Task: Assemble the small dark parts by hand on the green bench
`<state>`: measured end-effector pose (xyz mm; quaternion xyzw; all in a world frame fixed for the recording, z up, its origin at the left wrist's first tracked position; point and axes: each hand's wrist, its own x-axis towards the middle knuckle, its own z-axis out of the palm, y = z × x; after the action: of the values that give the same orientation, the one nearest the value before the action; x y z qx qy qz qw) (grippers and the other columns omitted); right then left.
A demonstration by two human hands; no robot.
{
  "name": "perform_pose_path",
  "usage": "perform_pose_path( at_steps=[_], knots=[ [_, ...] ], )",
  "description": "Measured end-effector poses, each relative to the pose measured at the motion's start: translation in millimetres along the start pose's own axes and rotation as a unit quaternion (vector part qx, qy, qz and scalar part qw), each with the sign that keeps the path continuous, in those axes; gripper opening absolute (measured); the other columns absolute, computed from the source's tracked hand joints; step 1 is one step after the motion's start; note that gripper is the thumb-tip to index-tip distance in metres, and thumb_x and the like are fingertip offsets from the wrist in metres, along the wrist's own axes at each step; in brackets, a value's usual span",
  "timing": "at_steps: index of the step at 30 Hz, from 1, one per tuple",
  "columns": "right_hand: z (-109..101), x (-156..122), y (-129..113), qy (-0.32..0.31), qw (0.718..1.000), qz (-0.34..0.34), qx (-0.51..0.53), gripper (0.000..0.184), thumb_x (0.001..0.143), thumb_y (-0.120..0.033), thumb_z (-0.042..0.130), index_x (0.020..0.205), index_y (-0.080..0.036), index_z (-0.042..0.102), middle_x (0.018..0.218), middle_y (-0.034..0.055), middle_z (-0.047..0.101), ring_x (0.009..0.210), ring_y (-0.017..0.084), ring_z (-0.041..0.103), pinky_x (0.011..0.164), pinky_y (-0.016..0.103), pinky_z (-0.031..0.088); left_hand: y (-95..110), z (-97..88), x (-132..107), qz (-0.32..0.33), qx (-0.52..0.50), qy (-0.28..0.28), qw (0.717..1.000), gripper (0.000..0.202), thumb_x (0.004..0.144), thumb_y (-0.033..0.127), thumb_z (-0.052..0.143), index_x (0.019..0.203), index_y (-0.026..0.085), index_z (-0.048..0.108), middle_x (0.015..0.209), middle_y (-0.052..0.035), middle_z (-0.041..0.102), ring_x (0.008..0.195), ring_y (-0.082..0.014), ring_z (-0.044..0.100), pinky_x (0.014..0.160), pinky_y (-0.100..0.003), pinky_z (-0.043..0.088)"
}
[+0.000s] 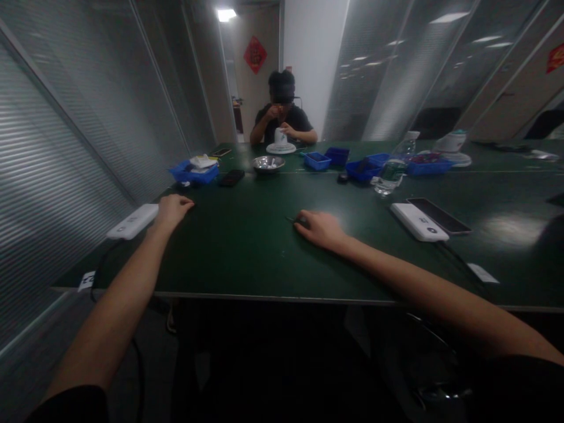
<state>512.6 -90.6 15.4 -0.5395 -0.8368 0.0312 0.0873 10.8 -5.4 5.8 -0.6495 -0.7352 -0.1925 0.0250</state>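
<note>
My left hand (173, 210) rests at the left of the green table (238, 252), beside a white power bank (133, 222) with a cable. Its thumb and fingertips are pressed together, and whatever may be between them is too small to make out. My right hand (321, 228) lies low on the tabletop near the middle, with curled fingers. A thin dark tip (289, 219) sticks out to the left of these fingers; the rest of that thing is hidden, so its kind does not show.
At right lie another white power bank (420, 222) and a dark phone (439, 215). Farther back stand a water bottle (391, 176), a metal bowl (268, 165), blue trays (317, 161) and a left blue basket (194, 173). Across the table, a person (282, 120) handles a white fan (281, 147).
</note>
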Motion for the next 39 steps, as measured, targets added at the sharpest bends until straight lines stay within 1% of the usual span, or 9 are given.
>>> perform_pose_path(
  at_steps=[4,10,15,22,27,30,32,35,39],
  knots=[
    [-0.1,0.9,0.9,-0.004,1.000,0.002,0.000,0.038,0.105,-0.051,0.049,0.128,-0.023,0.063,0.118,0.0107,0.075,0.091,0.024,0.069,0.070,0.030,0.046,-2.2,1.9,0.9,0.015,0.015,0.003,1.000,0.024,0.091,0.027,0.068,0.108,0.022,0.085,0.117,-0.0099,0.079,0.114,-0.0298,0.071,0.106,-0.034,0.051],
    [0.8,0.8,2.0,0.001,1.000,-0.006,0.004,0.039,0.105,-0.051,0.048,0.128,-0.023,0.063,0.115,0.0105,0.075,0.089,0.023,0.070,0.068,0.030,0.046,3.0,1.1,-6.2,0.032,0.021,0.013,0.999,0.035,0.090,0.016,0.064,0.120,0.021,0.082,0.124,-0.0123,0.076,0.121,-0.0314,0.069,0.113,-0.039,0.047],
    [-1.1,-0.2,-0.2,-0.003,1.000,-0.001,0.000,0.038,0.105,-0.050,0.049,0.129,-0.023,0.063,0.115,0.0098,0.075,0.089,0.023,0.070,0.068,0.029,0.046,5.6,2.7,-5.2,0.036,0.078,-0.002,0.996,0.040,0.090,0.013,0.059,0.121,0.021,0.081,0.125,-0.0110,0.076,0.120,-0.0299,0.069,0.112,-0.036,0.049],
    [-0.8,0.7,-0.1,0.000,1.000,-0.001,-0.003,0.038,0.105,-0.051,0.049,0.128,-0.024,0.064,0.117,0.0097,0.075,0.093,0.024,0.070,0.071,0.030,0.046,13.5,5.3,-5.8,0.039,0.118,-0.005,0.992,0.029,0.097,0.027,0.059,0.115,0.016,0.080,0.113,-0.0184,0.076,0.111,-0.0344,0.071,0.102,-0.042,0.053],
    [-1.3,0.9,0.2,-0.005,1.000,-0.004,0.007,0.038,0.105,-0.049,0.049,0.130,-0.023,0.064,0.117,0.0103,0.075,0.093,0.024,0.070,0.072,0.030,0.047,17.1,4.6,-7.9,0.017,0.091,0.011,0.996,0.026,0.096,0.034,0.066,0.107,0.015,0.079,0.107,-0.0179,0.076,0.106,-0.0333,0.071,0.098,-0.041,0.053],
    [-3.2,0.0,-0.8,-0.007,1.000,-0.003,0.012,0.038,0.105,-0.048,0.050,0.130,-0.023,0.063,0.118,0.0107,0.075,0.094,0.024,0.070,0.073,0.030,0.048,14.7,6.3,-6.1,0.002,0.044,0.015,0.999,0.020,0.094,0.032,0.070,0.102,0.016,0.079,0.106,-0.0154,0.077,0.105,-0.0310,0.072,0.098,-0.039,0.053],
    [-4.3,-0.7,-1.4,-0.009,1.000,-0.002,0.013,0.038,0.105,-0.049,0.050,0.130,-0.023,0.063,0.119,0.0110,0.075,0.094,0.024,0.071,0.072,0.030,0.049,12.6,7.9,-5.1,-0.008,0.007,0.022,1.000,0.019,0.092,0.029,0.072,0.104,0.016,0.079,0.108,-0.0137,0.078,0.106,-0.0288,0.072,0.099,-0.036,0.053],
    [-4.9,-1.1,-1.7,-0.011,1.000,-0.001,0.010,0.038,0.106,-0.050,0.049,0.129,-0.023,0.063,0.118,0.0113,0.075,0.094,0.024,0.071,0.071,0.030,0.049,11.1,8.4,-5.2,-0.030,-0.032,0.034,0.998,0.029,0.090,0.032,0.076,0.115,0.016,0.077,0.116,-0.0140,0.077,0.109,-0.0273,0.072,0.099,-0.034,0.054],
    [-3.7,-0.2,-0.7,-0.011,1.000,0.001,0.006,0.039,0.106,-0.051,0.049,0.129,-0.024,0.063,0.118,0.0111,0.074,0.094,0.024,0.070,0.070,0.030,0.048,10.3,4.3,-6.0,-0.070,-0.049,0.028,0.996,0.035,0.090,0.039,0.076,0.116,0.016,0.077,0.116,-0.0153,0.077,0.110,-0.0293,0.072,0.101,-0.038,0.053]
  ],
)
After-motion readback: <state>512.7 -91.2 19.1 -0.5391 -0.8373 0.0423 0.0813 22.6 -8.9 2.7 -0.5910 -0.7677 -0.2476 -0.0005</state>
